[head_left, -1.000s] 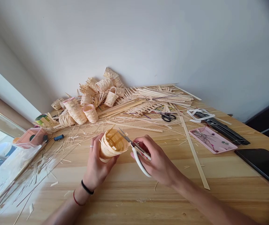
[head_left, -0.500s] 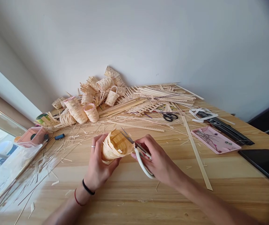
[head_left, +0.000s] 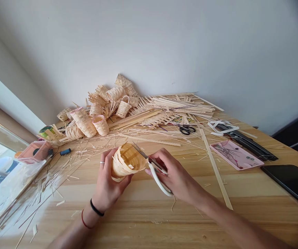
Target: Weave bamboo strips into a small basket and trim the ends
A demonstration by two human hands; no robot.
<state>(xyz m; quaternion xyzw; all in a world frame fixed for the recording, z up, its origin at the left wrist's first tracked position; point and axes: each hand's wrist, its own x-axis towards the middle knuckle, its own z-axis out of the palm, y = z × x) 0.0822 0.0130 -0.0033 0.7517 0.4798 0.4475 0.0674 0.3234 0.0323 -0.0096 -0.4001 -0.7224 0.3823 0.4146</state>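
Note:
A small woven basket (head_left: 123,169) of pale wood strips lies tilted in my left hand (head_left: 107,183), its open mouth facing up and to the right. The left fingers wrap its far side and the thumb presses beneath. My right hand (head_left: 172,173) grips white-handled scissors (head_left: 159,181). Their blades reach over the basket's rim at its right side, the tips above the mouth. A small pale scrap (head_left: 130,166) shows at the inner wall. Part of the scissor handle is hidden by my right fingers.
Several finished baskets (head_left: 101,125) are heaped at the back left, beside piled wood strips (head_left: 182,103). Black scissors (head_left: 187,129) lie before the pile. On the right are a pink tray (head_left: 237,155) with pins, a black stapler-like tool (head_left: 258,147) and a dark phone-like slab (head_left: 291,183). Offcuts litter the left.
Both hands hold nearly the same pose. The scissor tips have shifted slightly left over the basket's mouth, and the whole view has moved a little.

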